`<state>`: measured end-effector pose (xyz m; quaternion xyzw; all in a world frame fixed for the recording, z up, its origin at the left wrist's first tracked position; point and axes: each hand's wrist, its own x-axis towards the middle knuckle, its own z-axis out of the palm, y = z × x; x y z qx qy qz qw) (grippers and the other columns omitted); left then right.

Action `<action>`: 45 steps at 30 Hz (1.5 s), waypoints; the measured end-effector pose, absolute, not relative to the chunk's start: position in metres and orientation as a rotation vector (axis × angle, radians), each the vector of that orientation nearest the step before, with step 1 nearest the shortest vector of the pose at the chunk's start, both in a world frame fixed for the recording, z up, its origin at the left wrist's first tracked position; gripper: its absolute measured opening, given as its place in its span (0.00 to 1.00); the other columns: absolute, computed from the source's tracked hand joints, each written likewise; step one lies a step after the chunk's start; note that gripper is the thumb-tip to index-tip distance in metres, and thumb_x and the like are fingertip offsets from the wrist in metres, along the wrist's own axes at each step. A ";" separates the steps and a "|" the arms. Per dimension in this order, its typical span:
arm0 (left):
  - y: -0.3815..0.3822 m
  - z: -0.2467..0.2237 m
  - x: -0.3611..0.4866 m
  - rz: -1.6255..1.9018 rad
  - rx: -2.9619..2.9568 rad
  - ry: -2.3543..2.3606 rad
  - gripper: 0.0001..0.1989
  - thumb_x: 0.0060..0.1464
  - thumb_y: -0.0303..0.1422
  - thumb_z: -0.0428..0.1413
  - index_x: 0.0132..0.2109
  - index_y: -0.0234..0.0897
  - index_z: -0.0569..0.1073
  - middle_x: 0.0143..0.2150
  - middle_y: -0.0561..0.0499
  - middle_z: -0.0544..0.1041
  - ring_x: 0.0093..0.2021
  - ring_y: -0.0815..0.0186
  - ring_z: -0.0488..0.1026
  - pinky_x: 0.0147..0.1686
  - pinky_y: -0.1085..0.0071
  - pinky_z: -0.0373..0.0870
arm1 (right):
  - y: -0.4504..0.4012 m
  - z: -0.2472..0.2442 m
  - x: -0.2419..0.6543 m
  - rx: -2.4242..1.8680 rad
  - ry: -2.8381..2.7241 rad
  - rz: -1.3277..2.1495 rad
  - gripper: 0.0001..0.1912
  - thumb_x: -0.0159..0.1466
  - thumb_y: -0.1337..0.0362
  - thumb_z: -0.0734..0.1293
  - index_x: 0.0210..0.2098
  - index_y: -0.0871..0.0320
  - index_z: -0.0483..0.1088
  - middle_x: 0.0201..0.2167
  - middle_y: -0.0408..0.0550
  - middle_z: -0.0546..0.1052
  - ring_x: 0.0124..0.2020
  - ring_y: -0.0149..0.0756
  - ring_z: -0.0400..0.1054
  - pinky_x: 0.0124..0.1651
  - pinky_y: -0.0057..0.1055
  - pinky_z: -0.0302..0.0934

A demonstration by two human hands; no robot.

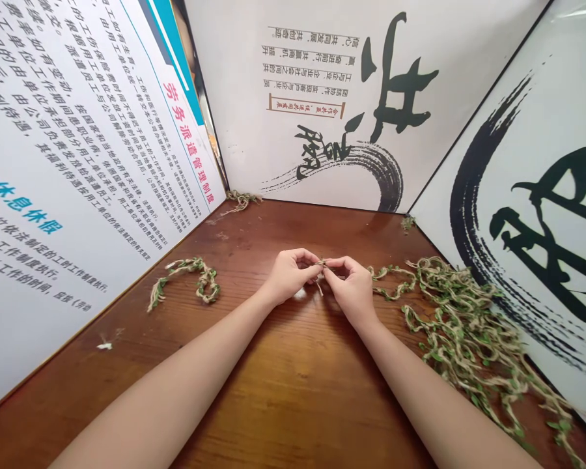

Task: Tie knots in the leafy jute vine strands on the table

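Observation:
My left hand [293, 273] and my right hand [350, 285] meet above the middle of the table, fingertips pinched together. Between them is a bit of jute twine [319, 284] with a short end hanging down. Most of what they hold is hidden by the fingers. To the right of my right hand, a strand of leafy twine [393, 277] runs toward a large tangled heap of jute twine with small green leaves [461, 326]. Left of my hands, a separate short length of leafy twine [206, 286] lies curled on the wood.
The brown wooden table [293, 391] is bounded by a white printed board [78, 143] on the left, a back board [303, 156] and a right board [527, 195]. Small twine scraps [243, 199] lie in the far left corner. A white scrap [105, 346] lies at the left.

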<state>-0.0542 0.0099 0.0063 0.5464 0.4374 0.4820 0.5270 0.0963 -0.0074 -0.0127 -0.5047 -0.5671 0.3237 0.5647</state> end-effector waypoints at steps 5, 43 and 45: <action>0.010 0.002 -0.051 1.216 1.387 1.101 0.08 0.48 0.33 0.65 0.31 0.35 0.73 0.25 0.52 0.76 0.22 0.70 0.71 0.25 0.73 0.70 | -0.006 -0.013 0.097 -1.084 -1.347 0.790 0.16 0.57 0.61 0.70 0.44 0.56 0.73 0.36 0.48 0.79 0.34 0.35 0.73 0.37 0.32 0.69; 0.015 0.005 -0.061 1.144 1.233 0.916 0.14 0.43 0.34 0.67 0.37 0.29 0.80 0.25 0.49 0.78 0.20 0.72 0.71 0.21 0.76 0.68 | -0.008 -0.006 0.099 -1.185 -1.651 0.666 0.08 0.62 0.59 0.68 0.31 0.57 0.74 0.30 0.47 0.78 0.29 0.35 0.69 0.35 0.33 0.62; 0.015 0.006 -0.063 1.131 1.187 0.895 0.15 0.41 0.34 0.69 0.36 0.29 0.81 0.25 0.49 0.78 0.19 0.72 0.70 0.20 0.76 0.67 | -0.007 -0.002 0.100 -1.175 -1.658 0.780 0.09 0.61 0.58 0.69 0.31 0.57 0.72 0.30 0.46 0.78 0.28 0.34 0.68 0.34 0.32 0.62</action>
